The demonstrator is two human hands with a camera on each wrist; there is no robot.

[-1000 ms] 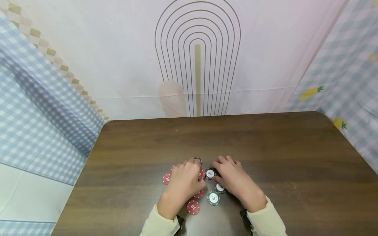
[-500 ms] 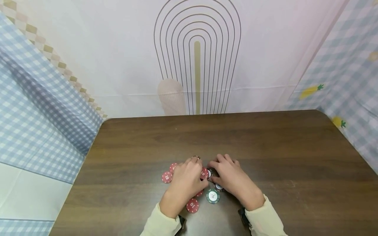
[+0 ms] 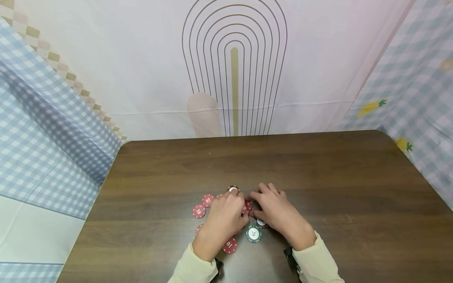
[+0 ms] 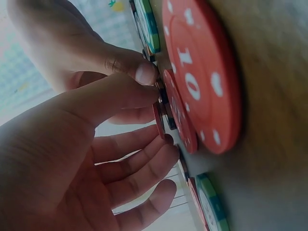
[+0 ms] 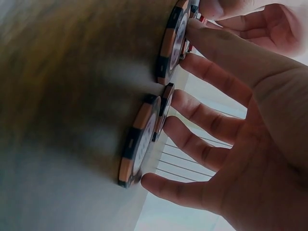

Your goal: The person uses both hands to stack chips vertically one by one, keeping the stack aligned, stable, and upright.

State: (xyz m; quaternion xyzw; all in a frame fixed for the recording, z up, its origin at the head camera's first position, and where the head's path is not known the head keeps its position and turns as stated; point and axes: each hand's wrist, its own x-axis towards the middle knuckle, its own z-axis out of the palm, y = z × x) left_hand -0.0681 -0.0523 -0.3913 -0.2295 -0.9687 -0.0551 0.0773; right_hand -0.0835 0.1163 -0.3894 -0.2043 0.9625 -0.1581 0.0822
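Two hands work close together over a loose group of poker chips near the front of a brown wooden table (image 3: 318, 177). The left hand (image 3: 226, 216) pinches one red chip (image 3: 248, 206) at its edge between thumb and index finger, its other three fingers loosely bent. The right hand (image 3: 276, 208) has its thumb and index finger curled about the edges of one dark chip (image 4: 171, 122), right beside the red one; its other three fingers reach out with a slight bend.

From the head, seven red chips show, counting the pinched one: three marked 10 in full, at the far left two (image 3: 199, 211) and at the front one (image 3: 229, 245), plus three partly hidden by the left hand and wrist. One green chip (image 3: 253, 234), marked 20, lies flat between the wrists. One black chip (image 3: 232, 189) sits at the left fingertips and another (image 3: 261, 223) by the right thumb.

Seen from the left wrist, there are two green chips, one of them (image 4: 211, 202) below the fingers. From the right wrist, three black-and-orange chips (image 5: 139, 139) show plainly on the table. The full total cannot be told under the hands.
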